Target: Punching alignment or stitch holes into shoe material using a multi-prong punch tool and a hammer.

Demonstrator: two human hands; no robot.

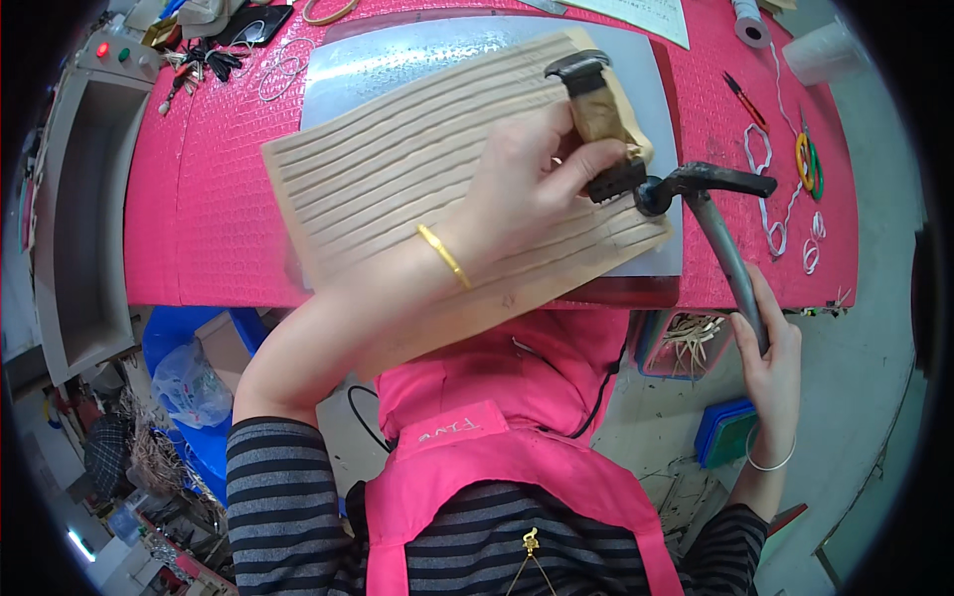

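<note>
The person stands at the near edge of the pink counter [219, 199], in a pink apron [497, 467] over a striped top.

Nearest, off the near right corner of the counter, the right hand [770, 363] is closed tight around the end of a long grey handle. That handle belongs to a hammer [715, 199]. Its dark head lies just past the right edge of the wooden board.

The wooden board [397, 189] lies near the middle of the counter and sticks out over the near edge. It is pale and has long grooves cut across it. A shiny metal sheet [397, 60] lies under it.

The left hand [537, 179] reaches over the board. A gold bangle [444, 255] is on the wrist. The fingers are wrapped around a chunky wooden tool [601, 109] with dark metal ends. The tool stands at the right edge of the board, right beside the hammer head.

Farther right on the counter lie white cord loops [770, 199] and small red cutters [745, 99]. At the far left corner sit keys [204, 65] and wire rings [283, 65].
</note>
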